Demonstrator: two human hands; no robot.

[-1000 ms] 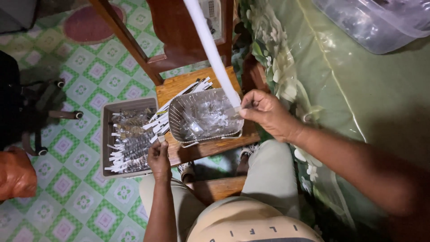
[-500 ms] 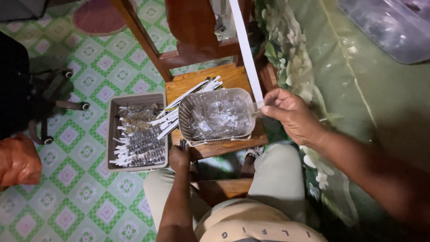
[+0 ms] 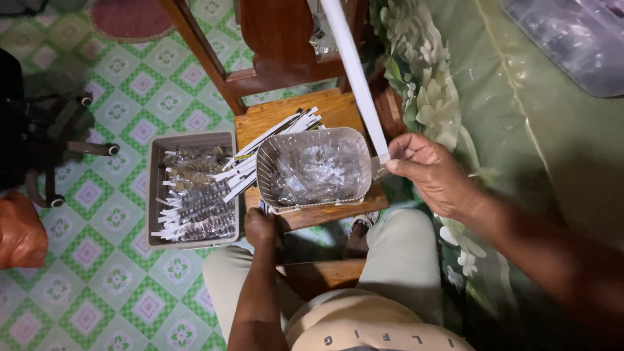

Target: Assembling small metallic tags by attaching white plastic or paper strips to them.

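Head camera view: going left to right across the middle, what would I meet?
Orange bag → grey tray of packets → left hand → mesh basket → right hand holding a white strip → green flowered cloth.

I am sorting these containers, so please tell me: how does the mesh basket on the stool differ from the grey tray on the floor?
The mesh basket stands on the wooden stool; the grey tray lies lower, on the tiled floor. The basket has perforated walls and rounded corners; the tray has solid walls. The basket holds small clear packets; the tray holds rows of white strips with dark pieces. Both are rectangular and open on top.
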